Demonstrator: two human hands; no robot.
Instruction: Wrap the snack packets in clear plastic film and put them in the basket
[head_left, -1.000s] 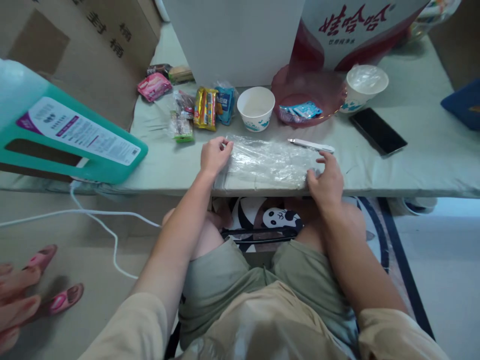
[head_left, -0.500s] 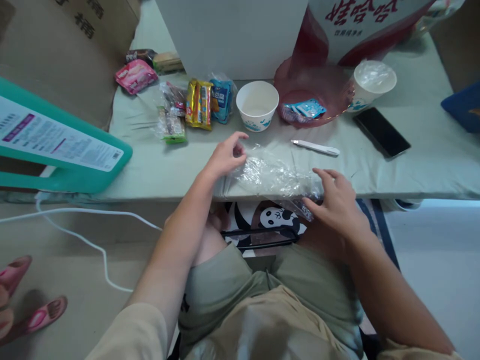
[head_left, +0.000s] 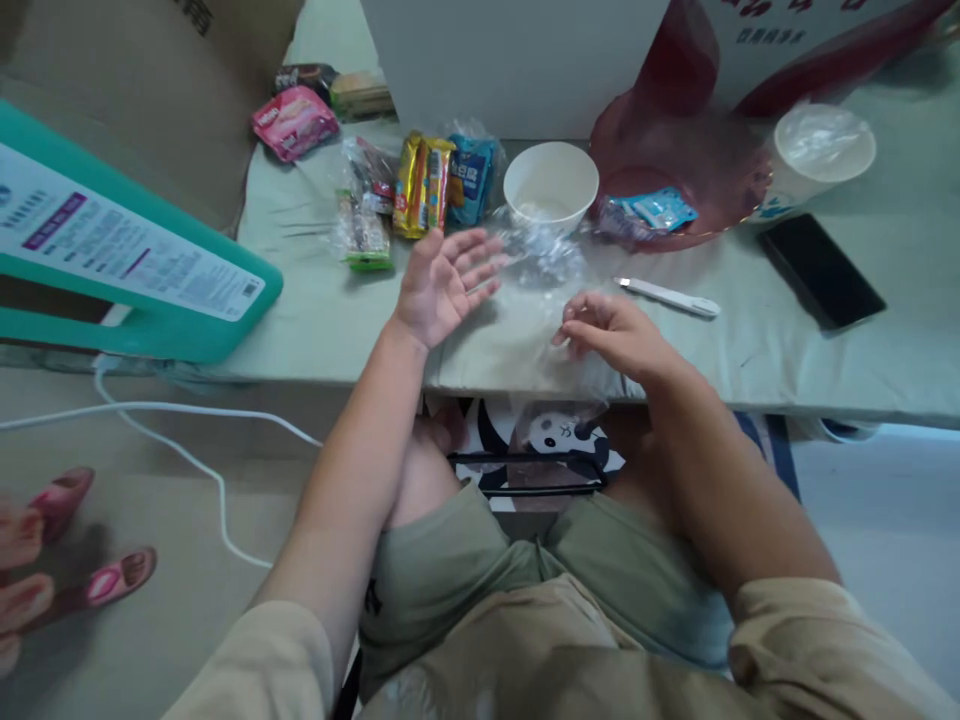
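A thin, clear plastic bag [head_left: 546, 255] spreads over the table in front of the white paper bowl [head_left: 551, 185]. Its transparent lower part hangs past the table's front edge. My left hand [head_left: 448, 285] is open at the bag's left side, palm turned up and fingers spread. Curled fingers and thumb of my right hand [head_left: 607, 330] pinch the bag at its right side; the grip is partly blurred. Just beyond that hand lies a white utility knife [head_left: 667, 297].
Snack packets [head_left: 424, 185] lie left of the bowl. Behind the knife, a pink translucent dish [head_left: 727, 205] holds blue packets. A phone [head_left: 821, 270] and a paper cup [head_left: 825, 150] are at right. A green-handled object [head_left: 225, 330] juts in from the left, above a white cable [head_left: 217, 470].
The plastic bag has shifted back toward the bowl and spread out. My left hand has turned palm up with fingers opened. My right hand has moved left and curled its fingers.
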